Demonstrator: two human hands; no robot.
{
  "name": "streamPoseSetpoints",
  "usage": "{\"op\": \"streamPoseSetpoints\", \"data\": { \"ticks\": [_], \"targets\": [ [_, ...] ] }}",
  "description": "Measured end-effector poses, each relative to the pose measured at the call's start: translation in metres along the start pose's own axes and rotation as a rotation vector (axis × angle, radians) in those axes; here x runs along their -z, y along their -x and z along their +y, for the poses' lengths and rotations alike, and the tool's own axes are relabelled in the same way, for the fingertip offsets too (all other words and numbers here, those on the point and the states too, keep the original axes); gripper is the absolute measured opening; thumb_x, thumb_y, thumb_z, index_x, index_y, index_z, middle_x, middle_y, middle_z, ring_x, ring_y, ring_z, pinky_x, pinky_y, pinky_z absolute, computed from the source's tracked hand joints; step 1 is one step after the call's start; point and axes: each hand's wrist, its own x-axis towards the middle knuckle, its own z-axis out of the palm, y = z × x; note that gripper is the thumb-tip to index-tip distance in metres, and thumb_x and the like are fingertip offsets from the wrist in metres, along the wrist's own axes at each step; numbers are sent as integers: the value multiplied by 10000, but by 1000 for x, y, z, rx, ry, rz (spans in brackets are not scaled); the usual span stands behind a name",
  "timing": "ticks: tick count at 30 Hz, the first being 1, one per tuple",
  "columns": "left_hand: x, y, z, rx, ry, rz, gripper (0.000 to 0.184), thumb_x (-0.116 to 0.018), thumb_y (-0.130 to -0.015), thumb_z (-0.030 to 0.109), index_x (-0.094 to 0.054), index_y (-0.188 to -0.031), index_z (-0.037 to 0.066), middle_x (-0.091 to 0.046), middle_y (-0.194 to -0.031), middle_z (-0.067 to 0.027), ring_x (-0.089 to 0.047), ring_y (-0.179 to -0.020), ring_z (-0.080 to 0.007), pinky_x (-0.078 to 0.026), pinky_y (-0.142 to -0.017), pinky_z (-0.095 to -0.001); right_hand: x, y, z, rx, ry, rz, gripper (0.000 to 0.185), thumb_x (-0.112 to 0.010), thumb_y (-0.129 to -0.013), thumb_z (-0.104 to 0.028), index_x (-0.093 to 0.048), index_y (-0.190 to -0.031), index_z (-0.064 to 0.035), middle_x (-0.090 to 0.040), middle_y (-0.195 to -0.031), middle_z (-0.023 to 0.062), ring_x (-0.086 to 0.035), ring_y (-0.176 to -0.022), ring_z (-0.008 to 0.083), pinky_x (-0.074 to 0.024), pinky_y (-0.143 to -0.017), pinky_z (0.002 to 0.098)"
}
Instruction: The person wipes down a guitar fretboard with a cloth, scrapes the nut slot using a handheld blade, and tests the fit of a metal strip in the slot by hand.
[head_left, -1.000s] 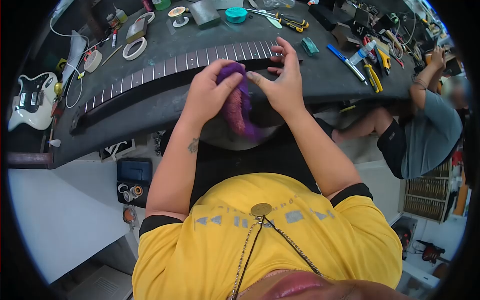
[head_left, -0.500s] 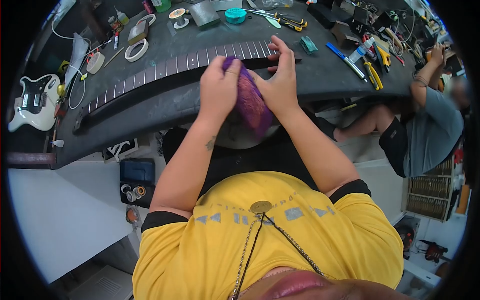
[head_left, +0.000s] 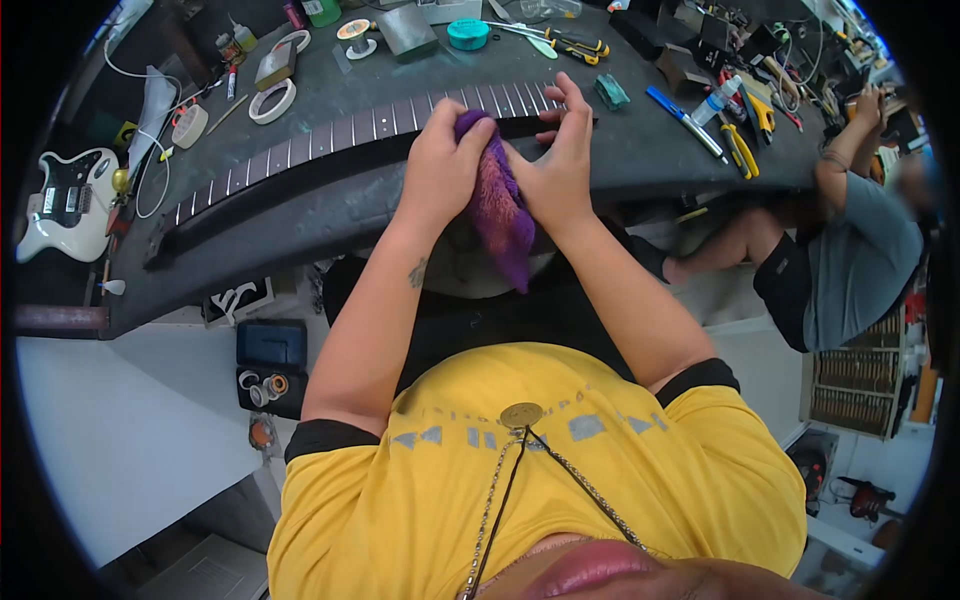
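My left hand (head_left: 443, 165) is closed on a purple and pink fuzzy cloth (head_left: 497, 205), whose loose end hangs below the bench edge. Beside the cloth, my right hand (head_left: 560, 175) has its fingers spread and slightly curled, with its thumb against or close to the cloth. Behind both hands a long dark fretted guitar neck (head_left: 355, 131) lies along the front of the bench, and my right fingertips are near its right end. Whether they touch it I cannot tell.
On the dark bench (head_left: 640, 150) are a blue marker (head_left: 670, 108), yellow-handled pliers (head_left: 740, 150), a teal tin (head_left: 468, 34) and a tape roll (head_left: 272, 102). A white guitar (head_left: 68, 205) stands at the left. Another person (head_left: 865, 255) sits at the right.
My left hand has shifted right, towards my right hand, and the cloth has moved right with it. The cloth's lower end has swung and now hangs down. My right hand has hardly moved.
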Motion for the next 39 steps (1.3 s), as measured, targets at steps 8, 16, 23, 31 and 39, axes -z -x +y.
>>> {"op": "streamPoseSetpoints", "data": {
  "ticks": [8, 16, 23, 31, 39],
  "targets": [
    [-13, 35, 33, -265, -239, 11, 160, -917, -868, 121, -849, -1001, 64, -713, -888, -91, -714, -841, -299, -511, -846, -419, -14, 6, 9, 237, 349, -7, 1139, -811, -922, -230, -142, -1821, -24, -333, -1714, 327, -457, -1442, 579, -434, -1221, 609],
    [44, 21, 32, -327, -192, -288, 201, -919, -826, 92, -884, -1024, 84, -758, -873, -64, -717, -831, -273, -497, -800, -390, -3, 2, 7, 226, 160, -179, 1326, -907, -839, -249, -54, -1838, -66, -316, -1731, 345, -425, -1478, 590, -403, -1253, 616],
    [14, 40, 35, -599, -274, -228, 202, -861, -821, 44, -837, -1015, 96, -701, -849, -66, -685, -841, -313, -484, -795, -430, 4, -3, 25, 406, 128, -183, 1372, -935, -805, -308, -64, -1831, -43, -291, -1754, 340, -412, -1491, 591, -371, -1268, 625],
    [133, 4, 11, 159, 147, 77, 174, -828, -1076, 178, -812, -1069, 5, -726, -973, 20, -664, -911, -76, -552, -771, -290, 35, -13, 16, 38, -237, -481, 1843, -1151, -514, -444, 87, -1854, -182, -298, -1827, 192, -460, -1468, 362, -422, -1265, 511],
    [207, -162, -35, 11, 471, 794, 419, -643, -1165, 248, -538, -1375, -98, -736, -1177, -190, -806, -963, -295, -691, -846, -444, 30, -18, 23, -75, -302, -466, 1367, -1047, -731, -364, -253, -1820, -132, -553, -1674, 132, -573, -1380, 286, -506, -1164, 429]
  ]
}}
